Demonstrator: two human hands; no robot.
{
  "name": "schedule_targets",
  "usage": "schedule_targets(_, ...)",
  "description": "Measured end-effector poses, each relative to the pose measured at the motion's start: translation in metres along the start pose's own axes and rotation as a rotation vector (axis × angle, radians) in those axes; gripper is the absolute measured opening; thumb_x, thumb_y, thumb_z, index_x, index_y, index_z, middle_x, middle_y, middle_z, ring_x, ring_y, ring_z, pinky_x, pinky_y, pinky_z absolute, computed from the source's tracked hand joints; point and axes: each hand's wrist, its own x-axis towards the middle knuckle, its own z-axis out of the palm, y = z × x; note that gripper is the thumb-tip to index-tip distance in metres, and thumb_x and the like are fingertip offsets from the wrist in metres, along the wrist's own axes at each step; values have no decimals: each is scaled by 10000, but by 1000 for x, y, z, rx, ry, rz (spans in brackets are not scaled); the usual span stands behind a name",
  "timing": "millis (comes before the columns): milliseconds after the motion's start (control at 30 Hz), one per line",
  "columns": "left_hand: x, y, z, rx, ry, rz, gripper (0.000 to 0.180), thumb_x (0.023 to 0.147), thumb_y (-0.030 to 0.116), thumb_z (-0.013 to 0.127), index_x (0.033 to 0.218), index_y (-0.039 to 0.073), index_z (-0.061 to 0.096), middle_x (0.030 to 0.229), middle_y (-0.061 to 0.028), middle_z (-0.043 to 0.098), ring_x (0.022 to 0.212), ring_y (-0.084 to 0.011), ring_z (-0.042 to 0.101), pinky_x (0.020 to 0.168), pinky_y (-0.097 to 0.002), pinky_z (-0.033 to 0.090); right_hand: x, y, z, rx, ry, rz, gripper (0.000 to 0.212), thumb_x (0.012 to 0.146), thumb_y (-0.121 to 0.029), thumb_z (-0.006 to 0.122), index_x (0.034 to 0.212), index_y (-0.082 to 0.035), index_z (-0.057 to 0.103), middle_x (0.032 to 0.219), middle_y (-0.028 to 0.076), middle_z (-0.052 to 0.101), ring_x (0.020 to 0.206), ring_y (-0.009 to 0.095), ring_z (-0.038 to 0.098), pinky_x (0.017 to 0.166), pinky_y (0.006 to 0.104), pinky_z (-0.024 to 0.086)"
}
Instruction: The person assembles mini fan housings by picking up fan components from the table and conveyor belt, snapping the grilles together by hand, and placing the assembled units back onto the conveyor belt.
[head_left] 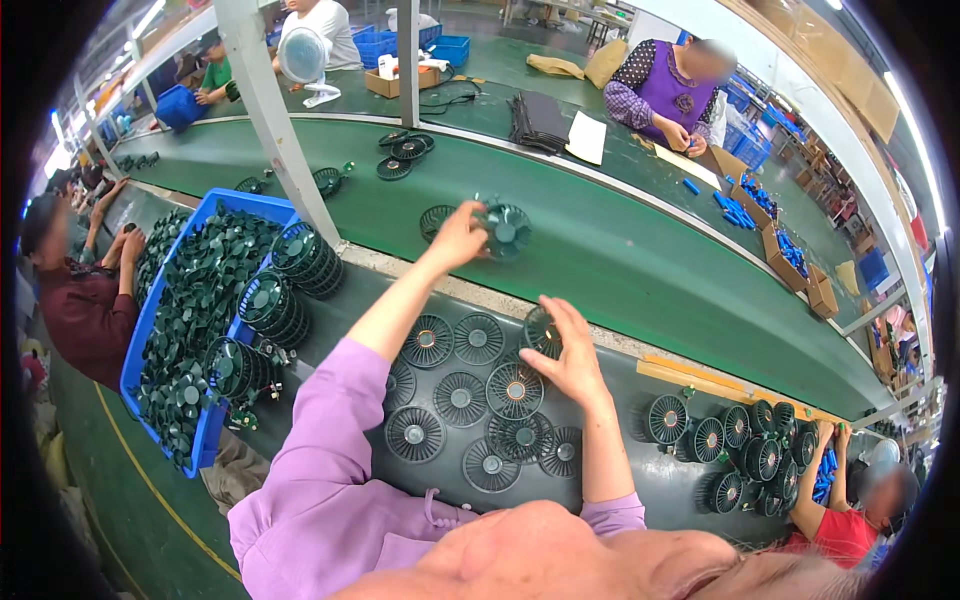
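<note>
Green belt (620,250) runs wide across the middle, smooth and matte, curving off toward the right edge. Nearer me, the dark bench (650,470) with a pale strip along its far edge. At the bench's left end sits a blue crate (140,340), plastic, rectangular, heaped with dark green fan parts; stacked grilles (290,285) lean at its right rim. Far across the belt, on the other bench, small brown cartons (795,265) hold blue pieces, and one open brown box (400,80) stands by a white desk fan (303,58).

In front of me, round grilles (460,400) lie flat on the bench in rows, ribbed, spoked, dark with a pale hub. More stand on edge toward the right end (740,455).

My left hand (455,240) is stretched out over the belt's near edge, fingers pinched on a fan (505,230), round, dark green, tilted up off the belt. My right hand (570,350) is above the flat rows, fingers closed around the rim of a grille (538,328) held upright, just past the others.
</note>
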Motion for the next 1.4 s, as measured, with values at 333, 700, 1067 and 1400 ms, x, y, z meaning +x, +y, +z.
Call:
schedule_targets(333,-152,39,54,-599,-180,-148,563,971,395,511,1386,46,360,1262,-95,509,1051,-180,576,866,-333,500,-9,-27,20,2,291,-153,816,664,-249,817,1371,-109,433,1384,195,352,1223,387,397,997,459,396)
schedule_targets(700,-165,23,72,-831,118,-163,529,998,435,414,1376,66,410,1413,-58,403,1324,-190,352,1113,-368,267,-6,-40,10,-39,240,-523,771,692,-505,724,1329,-133,503,1345,199,418,1228,386,414,1026,476,344)
schedule_targets(1067,-198,96,90,-884,191,-152,637,961,513,452,1406,73,334,1378,-76,423,1274,-230,422,1056,-388,361,-16,-32,29,207,282,-442,895,721,-716,575,1328,-82,403,1381,233,326,1241,435,365,1026,512,316)
schedule_targets(1400,-198,83,104,197,430,759,413,998,307,405,1212,-29,515,1355,-203,457,1230,-333,445,1039,-449,330,-16,-43,45,1000,61,-208,656,996,-542,254,1410,-33,285,1402,146,365,1332,232,336,1092,343,259)
